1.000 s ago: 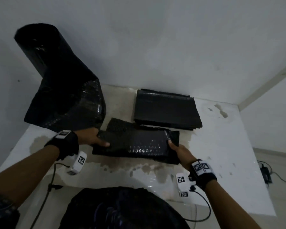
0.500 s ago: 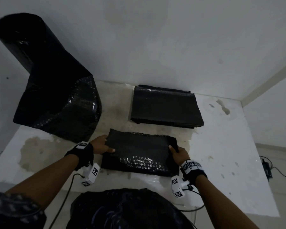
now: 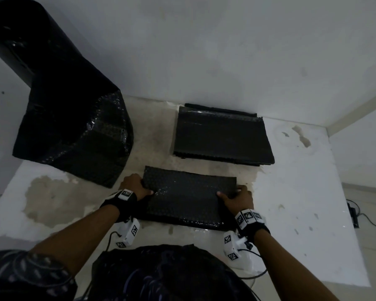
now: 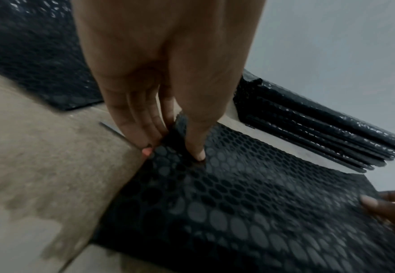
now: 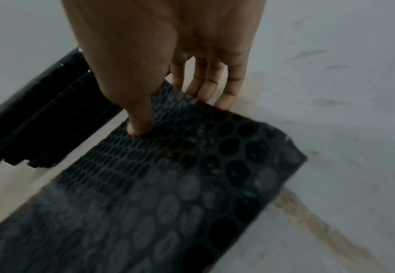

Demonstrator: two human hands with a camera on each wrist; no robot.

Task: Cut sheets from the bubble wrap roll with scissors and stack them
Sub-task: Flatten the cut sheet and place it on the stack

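Gripping a cut black bubble wrap sheet (image 3: 185, 196) by its short edges, the left hand (image 3: 135, 185) and right hand (image 3: 237, 197) hold it just short of the stack (image 3: 221, 137); beyond the left fingers stands the roll (image 3: 59, 109). Left wrist view: thumb on top, fingers (image 4: 135, 129) apparently tucked under the edge, though blurred. Right wrist view: thumb presses the top, fingers (image 5: 205, 83) wrap the far edge.

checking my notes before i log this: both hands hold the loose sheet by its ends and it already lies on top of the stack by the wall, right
Not quite. The left hand and right hand do hold the loose sheet by its ends, but it is not on the stack yet. The head view shows bare table between sheet and stack.
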